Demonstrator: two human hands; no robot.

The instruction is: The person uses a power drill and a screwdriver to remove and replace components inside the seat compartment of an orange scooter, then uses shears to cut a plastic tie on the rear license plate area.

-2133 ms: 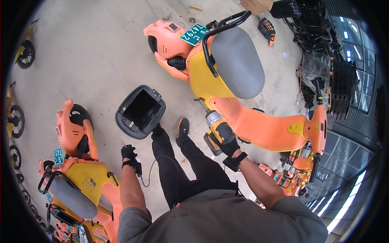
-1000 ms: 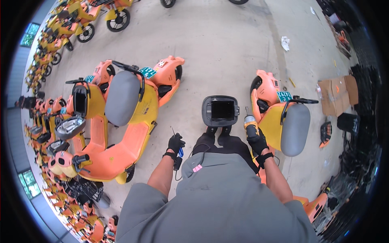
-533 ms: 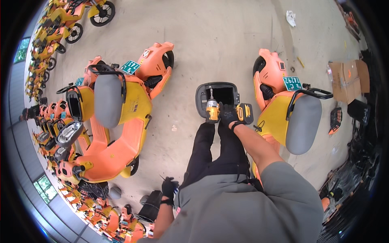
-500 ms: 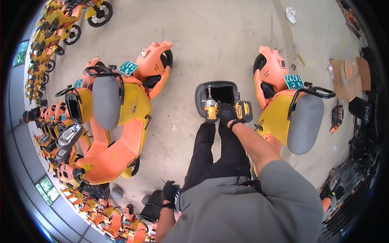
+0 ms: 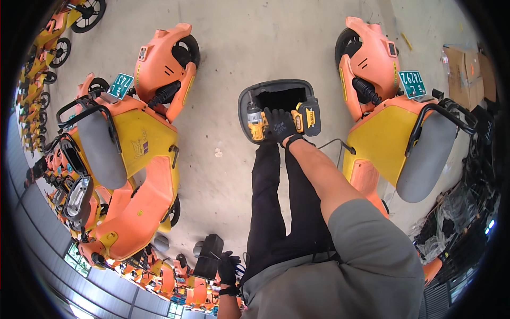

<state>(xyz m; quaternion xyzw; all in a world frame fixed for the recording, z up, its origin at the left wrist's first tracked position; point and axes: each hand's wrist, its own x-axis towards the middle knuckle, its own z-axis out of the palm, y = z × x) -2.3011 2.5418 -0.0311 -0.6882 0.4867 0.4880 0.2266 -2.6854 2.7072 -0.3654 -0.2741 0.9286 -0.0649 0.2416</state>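
My right hand [image 5: 281, 126], in a black glove, is wrapped round the grip of a yellow and black cordless impact wrench [image 5: 256, 126]. Its battery end sticks out to the right of my fingers, and its silver socket end points away from me. Beneath the tool is a black bin [image 5: 273, 85] with a rounded rim and a dark opening. Low at the left, beside my hip, my gloved left hand [image 5: 229, 267] is curled. A thin dark rod and something striped show at its fingers, too small to name.
Orange and yellow scooters stand on both sides: a left scooter [image 5: 146, 138] and a right scooter [image 5: 374, 141]. More scooters line the far left. A cardboard box [image 5: 461, 77] and dark plastic sheeting [image 5: 451, 218] lie at right. Part of another person's arm [image 5: 433, 268] shows lower right.
The view has shifted, so the scooters sit farther apart and the bin appears higher. My right hand stays on the impact wrench; my left hand remains low beside me.
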